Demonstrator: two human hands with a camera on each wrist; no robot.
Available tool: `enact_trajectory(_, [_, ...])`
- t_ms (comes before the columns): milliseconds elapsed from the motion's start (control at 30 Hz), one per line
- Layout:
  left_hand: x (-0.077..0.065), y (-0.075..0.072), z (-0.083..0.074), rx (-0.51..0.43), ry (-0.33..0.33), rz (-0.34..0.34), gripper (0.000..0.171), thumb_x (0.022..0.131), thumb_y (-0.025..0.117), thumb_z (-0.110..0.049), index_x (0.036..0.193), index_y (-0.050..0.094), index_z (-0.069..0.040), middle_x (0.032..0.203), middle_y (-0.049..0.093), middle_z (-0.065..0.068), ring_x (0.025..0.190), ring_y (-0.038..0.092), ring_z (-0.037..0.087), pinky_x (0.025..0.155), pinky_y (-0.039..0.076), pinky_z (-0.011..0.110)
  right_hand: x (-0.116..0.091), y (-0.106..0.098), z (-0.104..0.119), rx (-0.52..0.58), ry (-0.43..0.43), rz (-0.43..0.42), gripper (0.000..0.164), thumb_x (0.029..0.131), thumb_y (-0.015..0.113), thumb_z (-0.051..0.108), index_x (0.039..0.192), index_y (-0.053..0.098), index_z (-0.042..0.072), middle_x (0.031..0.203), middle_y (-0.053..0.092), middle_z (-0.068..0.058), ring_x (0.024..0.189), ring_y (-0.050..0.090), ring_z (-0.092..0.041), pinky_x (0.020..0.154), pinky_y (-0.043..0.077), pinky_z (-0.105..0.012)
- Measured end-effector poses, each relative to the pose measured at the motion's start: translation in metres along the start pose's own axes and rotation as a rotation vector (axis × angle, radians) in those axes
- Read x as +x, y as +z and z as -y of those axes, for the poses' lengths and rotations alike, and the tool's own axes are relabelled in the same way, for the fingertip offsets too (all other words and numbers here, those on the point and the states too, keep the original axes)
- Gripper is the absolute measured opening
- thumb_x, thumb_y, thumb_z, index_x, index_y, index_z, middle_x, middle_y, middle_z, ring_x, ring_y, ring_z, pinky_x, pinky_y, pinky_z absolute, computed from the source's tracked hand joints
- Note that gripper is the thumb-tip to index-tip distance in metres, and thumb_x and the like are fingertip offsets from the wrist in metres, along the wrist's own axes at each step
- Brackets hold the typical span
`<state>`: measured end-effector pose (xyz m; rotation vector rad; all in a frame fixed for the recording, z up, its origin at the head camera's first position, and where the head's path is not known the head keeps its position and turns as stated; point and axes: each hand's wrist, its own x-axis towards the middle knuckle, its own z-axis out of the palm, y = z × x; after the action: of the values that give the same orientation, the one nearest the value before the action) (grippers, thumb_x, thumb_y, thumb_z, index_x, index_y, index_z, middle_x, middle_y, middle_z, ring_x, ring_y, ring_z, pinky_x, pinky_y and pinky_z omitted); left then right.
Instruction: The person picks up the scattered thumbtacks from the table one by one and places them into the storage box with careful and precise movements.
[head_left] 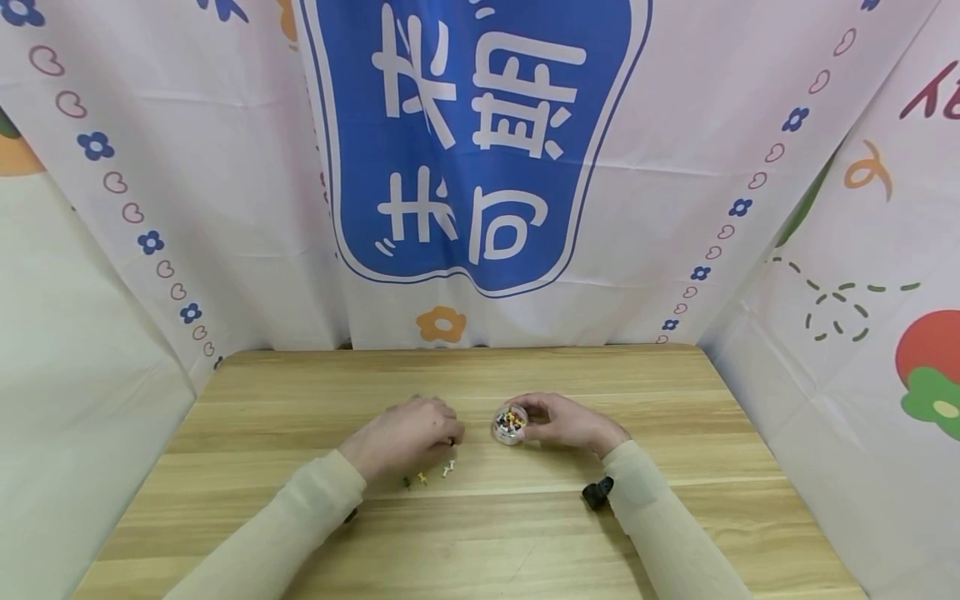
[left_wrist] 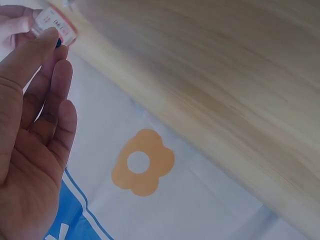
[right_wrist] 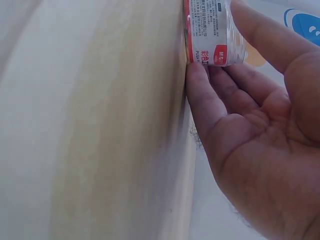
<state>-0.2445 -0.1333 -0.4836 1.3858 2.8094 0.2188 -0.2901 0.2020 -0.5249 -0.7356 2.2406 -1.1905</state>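
My right hand (head_left: 568,422) grips a small round clear jar (head_left: 511,426) that stands on the table, thumb on one side and fingers on the other. Multicoloured push pins fill the jar, and its label (right_wrist: 206,30) shows in the right wrist view. To the left of the jar, my left hand (head_left: 411,428) is held low over the wood. Between its thumb and index finger it pinches a dark push pin (left_wrist: 58,43), mostly covered by the fingertips. Just below that hand lie a green push pin (head_left: 407,482), a yellow push pin (head_left: 422,478) and white push pins (head_left: 447,469).
The wood-grain table (head_left: 480,542) ends at a far edge against a printed white curtain (head_left: 645,250). More printed cloth (head_left: 847,400) hangs along the right side. A black wrist device (head_left: 597,493) sticks out beside the right sleeve.
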Motion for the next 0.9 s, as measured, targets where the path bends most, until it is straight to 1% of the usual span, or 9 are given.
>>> enact_trajectory(100, [0.003,-0.002,-0.002,-0.015,-0.027,-0.003,0.010,0.107,0.087,-0.014,0.103,0.083,-0.022,0.095,0.076,-0.012,0.091,0.067,0.006,0.095,0.066,0.039,0.001,0.002,0.002,-0.007,-0.007,-0.003,0.060,0.113,0.079,0.014,0.169,0.059,0.003,0.162,0.071,-0.018,0.146,0.068,-0.030,0.125,0.055,-0.041])
enact_trajectory(233, [0.006,-0.006,-0.004,-0.032,-0.048,-0.024,0.007,0.107,0.087,-0.014,0.111,0.086,-0.020,0.103,0.081,-0.010,0.098,0.073,0.008,0.100,0.068,0.042,0.002,0.006,0.005,-0.020,-0.026,-0.001,0.059,0.112,0.080,0.014,0.167,0.061,0.003,0.162,0.072,-0.017,0.148,0.069,-0.032,0.131,0.054,-0.051])
enact_trajectory(433, [0.010,-0.011,-0.007,-0.035,-0.040,-0.061,0.012,0.107,0.087,-0.012,0.117,0.086,-0.019,0.109,0.085,-0.007,0.106,0.078,0.013,0.102,0.069,0.044,0.004,0.013,0.013,-0.016,-0.021,0.012,0.057,0.110,0.082,0.014,0.165,0.065,0.009,0.160,0.075,-0.010,0.148,0.070,-0.029,0.134,0.053,-0.054])
enact_trajectory(533, [0.014,-0.012,-0.009,-0.037,-0.036,-0.069,0.014,0.107,0.087,-0.012,0.119,0.087,-0.020,0.112,0.085,-0.008,0.108,0.079,0.013,0.103,0.069,0.044,0.004,0.015,0.016,-0.007,-0.015,0.014,0.056,0.110,0.082,0.013,0.164,0.066,0.009,0.160,0.075,-0.010,0.149,0.069,-0.029,0.134,0.052,-0.056])
enact_trajectory(633, [0.018,-0.012,-0.011,-0.047,-0.033,-0.075,0.014,0.108,0.086,-0.013,0.120,0.087,-0.020,0.113,0.086,-0.007,0.108,0.079,0.013,0.104,0.069,0.043,0.005,0.016,0.017,-0.019,-0.012,0.012,0.057,0.111,0.082,0.014,0.164,0.065,0.008,0.160,0.074,-0.010,0.148,0.069,-0.028,0.134,0.053,-0.055])
enact_trajectory(733, [0.023,-0.012,-0.015,-0.070,-0.033,-0.084,0.013,0.108,0.086,-0.014,0.119,0.087,-0.020,0.113,0.086,-0.007,0.107,0.079,0.012,0.105,0.069,0.042,0.005,0.016,0.017,-0.039,-0.020,0.017,0.057,0.111,0.081,0.015,0.165,0.064,0.007,0.161,0.074,-0.011,0.148,0.070,-0.028,0.132,0.054,-0.050])
enact_trajectory(800, [0.027,-0.010,-0.017,-0.077,-0.039,-0.089,0.011,0.108,0.086,-0.016,0.118,0.087,-0.020,0.112,0.086,-0.008,0.106,0.079,0.011,0.104,0.069,0.041,0.005,0.016,0.016,-0.045,-0.031,0.026,0.057,0.112,0.081,0.015,0.165,0.064,0.006,0.161,0.074,-0.012,0.147,0.070,-0.028,0.131,0.056,-0.047])
enact_trajectory(900, [0.033,-0.007,-0.022,-0.076,-0.059,-0.093,0.011,0.108,0.088,-0.020,0.118,0.087,-0.021,0.112,0.086,-0.008,0.105,0.078,0.012,0.102,0.069,0.040,0.005,0.016,0.016,-0.040,-0.038,0.031,0.057,0.112,0.081,0.016,0.165,0.064,0.005,0.161,0.074,-0.013,0.147,0.071,-0.030,0.131,0.056,-0.047])
